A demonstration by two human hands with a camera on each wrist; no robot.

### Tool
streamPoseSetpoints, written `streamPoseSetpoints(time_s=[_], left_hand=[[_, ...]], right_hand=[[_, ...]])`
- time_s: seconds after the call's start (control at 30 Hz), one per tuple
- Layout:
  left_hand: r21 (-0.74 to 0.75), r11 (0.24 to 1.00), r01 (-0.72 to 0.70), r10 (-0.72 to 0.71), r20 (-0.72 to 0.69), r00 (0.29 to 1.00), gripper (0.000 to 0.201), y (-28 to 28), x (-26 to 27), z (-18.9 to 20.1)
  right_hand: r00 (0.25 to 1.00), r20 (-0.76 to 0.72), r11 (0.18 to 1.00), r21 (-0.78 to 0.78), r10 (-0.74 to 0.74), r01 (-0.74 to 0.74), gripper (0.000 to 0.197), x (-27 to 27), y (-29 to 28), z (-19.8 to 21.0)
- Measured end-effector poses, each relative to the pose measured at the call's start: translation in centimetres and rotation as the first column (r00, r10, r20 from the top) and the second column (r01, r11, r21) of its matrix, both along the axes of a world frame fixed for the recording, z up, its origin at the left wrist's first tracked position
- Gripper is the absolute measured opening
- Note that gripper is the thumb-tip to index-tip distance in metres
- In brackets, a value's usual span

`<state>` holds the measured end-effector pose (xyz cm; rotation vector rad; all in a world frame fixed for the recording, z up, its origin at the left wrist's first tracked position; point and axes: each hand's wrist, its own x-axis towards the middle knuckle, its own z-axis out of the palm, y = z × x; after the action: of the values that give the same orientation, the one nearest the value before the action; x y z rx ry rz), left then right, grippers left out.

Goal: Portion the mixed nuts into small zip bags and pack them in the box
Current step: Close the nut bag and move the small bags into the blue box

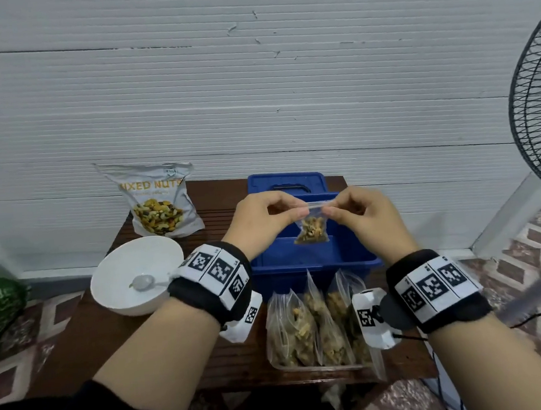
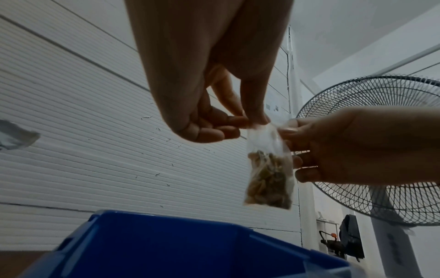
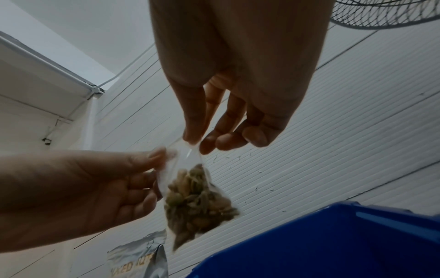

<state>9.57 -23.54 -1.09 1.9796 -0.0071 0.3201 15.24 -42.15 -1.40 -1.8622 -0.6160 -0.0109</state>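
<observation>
Left hand (image 1: 257, 220) and right hand (image 1: 359, 215) both pinched the top strip of a small zip bag (image 1: 311, 229) of mixed nuts, thumb against forefinger on each side, other fingers (image 2: 214, 131) loosely curled. The bag hung in the air over the open blue box (image 1: 315, 259), nuts settled at the bottom, so the weight kept the top edge taut. This looked like sealing the zip: gripping both ends let the strip be pressed closed along its length. Whether the zip was fully shut could not be told.

Holding it above the box probably meant it would drop straight in next. Nothing showed in the visible part of the box.

More filled zip bags (image 1: 308, 328) stood in a clear tray near the front edge of the counter (image 1: 105, 340), just in front of the box, likely waiting to be packed. The white bowl (image 1: 138, 275) with a spoon (image 1: 144, 282) sat left of the box, apparently empty, so portioning seemed nearly done. The mixed nuts pouch (image 1: 157, 202) leaned at the wall behind the bowl.
</observation>
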Motion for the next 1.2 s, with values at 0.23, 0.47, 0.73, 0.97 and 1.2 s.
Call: streamPoseSetpoints(time_s=[0.23,0.47,0.73,0.97,1.2], left_hand=[[-0.043,0.996,-0.083,0.083,0.005,0.996,0.013,-0.7,0.5,-0.8],[-0.018,0.999,-0.03,0.029,-0.052,0.998,0.015,-1.3,0.8,-0.8],[0.013,1.0,-0.009,0.01,-0.118,0.993,0.004,-1.3,0.9,-0.5],[0.091,0.996,0.019,-0.014,-0.06,0.998,0.003,-1.7,0.9,-0.1],[-0.072,0.997,-0.015,0.013,-0.015,1.0,0.018,-1.5,0.8,-0.7]], right_hand=[[0.999,-0.025,0.998,0.035,0.044,-0.043,0.005,0.1,-0.9,-0.6],[1.0,-0.017,0.999,0.022,0.024,-0.023,0.019,0.3,-1.1,-0.9],[1.0,-0.002,1.0,0.017,-0.003,0.003,0.01,0.5,-1.2,-0.7],[0.993,0.114,0.996,-0.092,-0.008,0.018,0.017,1.0,-0.9,-0.6],[0.996,0.068,0.982,-0.181,0.064,-0.051,0.011,1.4,-0.7,-0.2]])
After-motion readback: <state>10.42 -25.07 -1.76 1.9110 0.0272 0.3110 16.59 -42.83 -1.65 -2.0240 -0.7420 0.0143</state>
